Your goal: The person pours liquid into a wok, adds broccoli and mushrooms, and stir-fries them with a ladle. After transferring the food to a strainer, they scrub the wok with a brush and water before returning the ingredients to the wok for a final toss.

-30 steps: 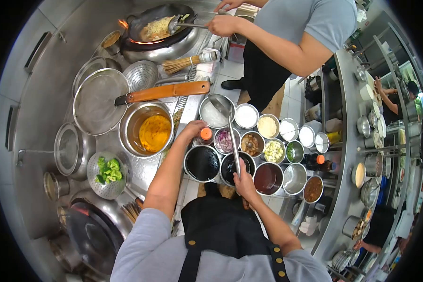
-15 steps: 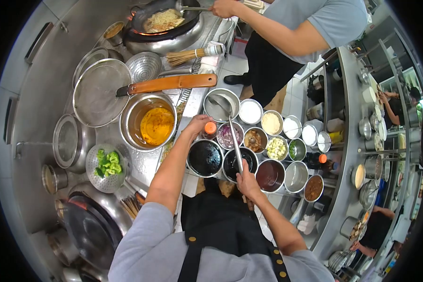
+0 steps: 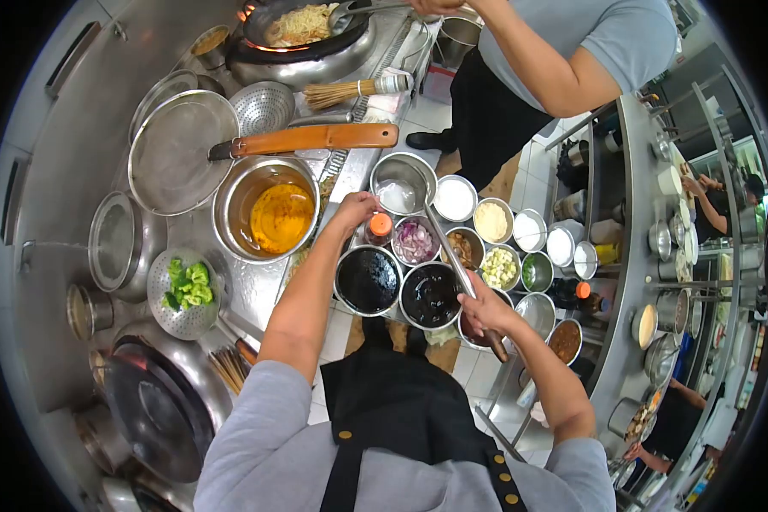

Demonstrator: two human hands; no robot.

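Observation:
My right hand [image 3: 486, 309] is closed around the handle of a long metal ladle [image 3: 450, 247]. Its far end reaches the right rim of a metal pot [image 3: 431, 175] with a little pale content at the bottom; the bowl is mostly hidden. At that pot's left edge, my left hand [image 3: 358, 209] has its fingers curled against the rim. Just below the left hand stands an orange-capped bottle [image 3: 380, 226]. Nearby are chopped red onion [image 3: 415, 241] in a pot and two pots of dark liquid, one on the left [image 3: 367, 280] and one on the right [image 3: 430, 294].
Left of me sit a pot of yellow oil [image 3: 277, 218], a round strainer [image 3: 179, 154] with a wooden handle, and broccoli [image 3: 188, 284] in a perforated ladle. A co-worker [image 3: 563, 51] stirs noodles [image 3: 303, 26] in a wok over flame. Several ingredient containers line the right, beside a steel shelf [image 3: 631, 171].
My right hand has moved right with the ladle, whose bowl no longer shows clearly in the pot. My left hand has shifted slightly up along the rim. The co-worker's ladle has moved right.

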